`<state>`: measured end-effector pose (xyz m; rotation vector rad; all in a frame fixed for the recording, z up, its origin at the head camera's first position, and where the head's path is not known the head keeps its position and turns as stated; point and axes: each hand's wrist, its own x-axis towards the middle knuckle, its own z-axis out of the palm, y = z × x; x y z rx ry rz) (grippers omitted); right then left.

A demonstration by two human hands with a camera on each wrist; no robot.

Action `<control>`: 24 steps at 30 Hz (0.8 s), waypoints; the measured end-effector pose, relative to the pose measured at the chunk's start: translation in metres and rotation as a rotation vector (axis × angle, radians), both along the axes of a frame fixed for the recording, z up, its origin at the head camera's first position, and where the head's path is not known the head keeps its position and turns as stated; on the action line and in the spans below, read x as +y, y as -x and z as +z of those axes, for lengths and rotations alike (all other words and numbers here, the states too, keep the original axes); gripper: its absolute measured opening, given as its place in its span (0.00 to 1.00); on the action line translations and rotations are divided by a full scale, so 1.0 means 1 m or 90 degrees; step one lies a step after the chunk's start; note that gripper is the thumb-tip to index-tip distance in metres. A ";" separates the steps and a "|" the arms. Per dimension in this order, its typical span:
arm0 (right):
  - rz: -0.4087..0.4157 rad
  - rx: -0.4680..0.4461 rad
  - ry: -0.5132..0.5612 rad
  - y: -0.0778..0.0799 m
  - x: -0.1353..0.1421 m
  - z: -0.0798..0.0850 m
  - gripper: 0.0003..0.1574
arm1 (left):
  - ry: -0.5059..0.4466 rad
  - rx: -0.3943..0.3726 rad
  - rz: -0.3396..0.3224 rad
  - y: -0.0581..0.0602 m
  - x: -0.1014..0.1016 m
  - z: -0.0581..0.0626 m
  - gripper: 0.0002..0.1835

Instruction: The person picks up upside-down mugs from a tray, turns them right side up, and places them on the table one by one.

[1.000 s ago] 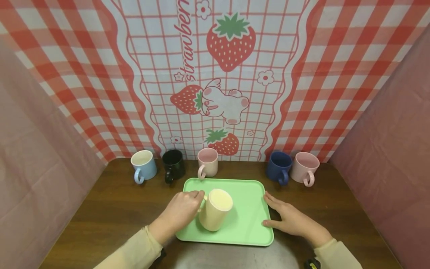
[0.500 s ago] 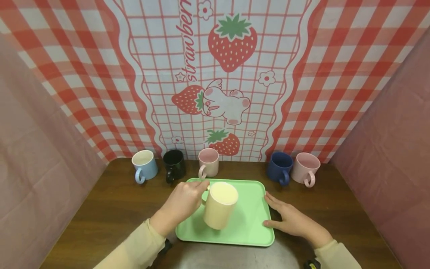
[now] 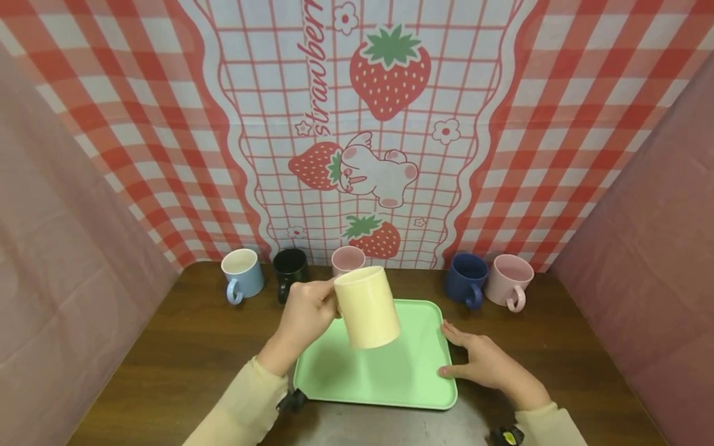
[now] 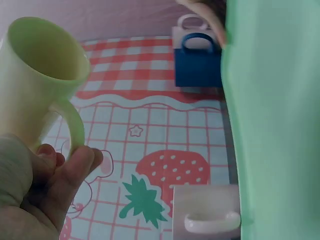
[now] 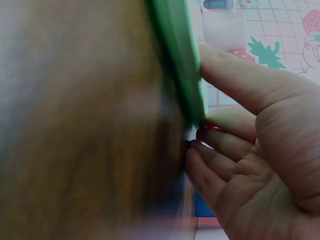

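In the head view my left hand (image 3: pixel 305 313) pinches a pale yellow mug (image 3: pixel 368 308) by its handle. The mug hangs tilted over the light green tray (image 3: pixel 346 387); the left wrist view looks into the opening of the mug (image 4: pixel 50 47), with thumb and fingers at its handle (image 4: pixel 74 122). My right hand (image 3: pixel 485 365) lies along the tray's right edge, fingers extended and thumb spread apart. From the right wrist, the thumb and fingertips of this hand (image 5: pixel 280 145) are right at the tray's rim (image 5: pixel 187 65).
Along the back of the brown table (image 3: pixel 162 365) stand a light blue mug (image 3: pixel 243 275), a black mug (image 3: pixel 290 267), a pink mug (image 3: pixel 348 258) partly behind the yellow one, a dark blue mug (image 3: pixel 464 277) and another pink mug (image 3: pixel 506 280). A strawberry-print cloth (image 3: pixel 385 155) hangs behind.
My left hand has raised the yellow mug off the tray, up toward the back, and tipped it, so its flat pale end faces the head camera less. The right hand stays at the tray edge.
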<state>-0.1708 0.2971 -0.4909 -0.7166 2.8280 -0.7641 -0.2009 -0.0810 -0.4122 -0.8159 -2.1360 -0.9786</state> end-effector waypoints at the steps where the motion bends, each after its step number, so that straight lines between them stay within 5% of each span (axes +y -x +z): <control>1: -0.003 -0.007 0.002 0.000 0.000 0.001 0.62 | -0.022 -0.026 -0.009 0.001 0.001 0.000 0.12; 12: -0.023 -0.020 -0.013 0.010 -0.006 0.013 0.56 | -0.226 -0.265 -0.007 0.000 0.022 -0.003 0.18; 19: -0.084 -0.063 -0.019 0.016 -0.022 0.029 0.46 | -0.425 -0.497 -0.116 -0.006 0.036 -0.012 0.11; 24: -0.130 -0.015 0.015 0.019 -0.039 0.040 0.37 | -0.507 -0.634 -0.171 -0.006 0.041 -0.017 0.11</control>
